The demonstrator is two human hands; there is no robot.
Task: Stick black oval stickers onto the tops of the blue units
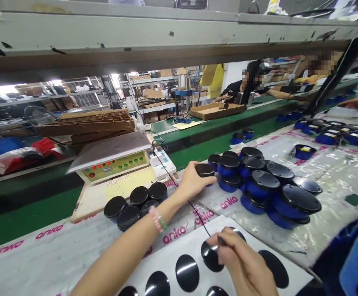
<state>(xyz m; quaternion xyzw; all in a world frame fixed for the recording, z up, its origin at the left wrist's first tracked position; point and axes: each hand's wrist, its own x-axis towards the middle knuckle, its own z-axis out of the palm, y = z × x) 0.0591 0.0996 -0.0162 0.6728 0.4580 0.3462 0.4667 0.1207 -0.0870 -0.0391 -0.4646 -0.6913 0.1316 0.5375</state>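
Black-topped cup (205, 169), one: squat and round, in the left hand, just left of the stacked cups (263, 183). Black face upward, leaning slightly toward the viewer; long axis, the width of the top, roughly left to right. Its height runs near upright.

Left hand (196, 181), bare: forearm slants up and rightward from the lower left edge, a pink-and-green bracelet (157, 220) at the wrist. Grip closed to the cup's width, thumb at the near side, fingers at the far side.

Right hand (243, 259), bare: enters from the bottom edge, angled up and leftward. Thumb and fingers pinched narrow on a small dark item (221, 241), kind too small to tell, above a white sheet (173, 263) of black discs (187, 273).

Further left: a group of black-topped pots (139, 195), near a control box (114, 166) with lit red indicators. Black cord (199, 214): lower end near the right hand.
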